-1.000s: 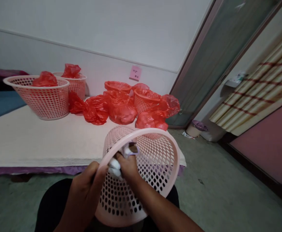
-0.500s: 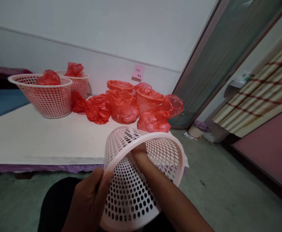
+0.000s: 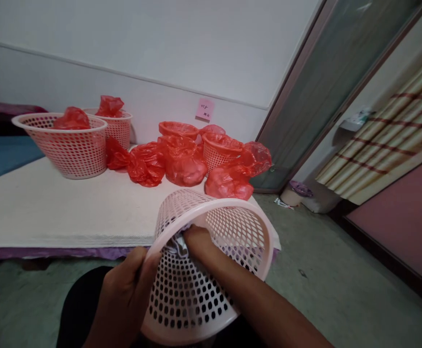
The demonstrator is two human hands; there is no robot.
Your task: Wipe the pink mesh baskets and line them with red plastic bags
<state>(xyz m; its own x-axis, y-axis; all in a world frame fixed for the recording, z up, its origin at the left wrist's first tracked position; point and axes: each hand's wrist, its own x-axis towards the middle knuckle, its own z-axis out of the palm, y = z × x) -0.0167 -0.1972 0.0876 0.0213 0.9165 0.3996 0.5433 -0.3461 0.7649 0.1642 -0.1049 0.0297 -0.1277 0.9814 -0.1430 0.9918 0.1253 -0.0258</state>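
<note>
1. The pink basket (image 3: 211,270) is held tilted over the lap, just before the bed (image 3: 51,212).
2. Its rim is clasped by the left hand (image 3: 124,295).
3. A whitish cloth (image 3: 176,244) is pressed inside by the right hand (image 3: 196,241), closed on it.
4. Hard pressing could tip the basket from the left hand's clasp.

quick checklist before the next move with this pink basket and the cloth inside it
1. Left hand grips the basket at its rim: ok.
2. Right hand is inside the basket, pressing the white cloth against the wall: ok.
3. Basket is tilted, mouth facing up and away: ok.
4. Whole inside wall reached by the cloth: cannot tell.
5. Bare patch of white table beside the basket: ok.
6. Red bags lie apart from the held basket: ok.
</note>
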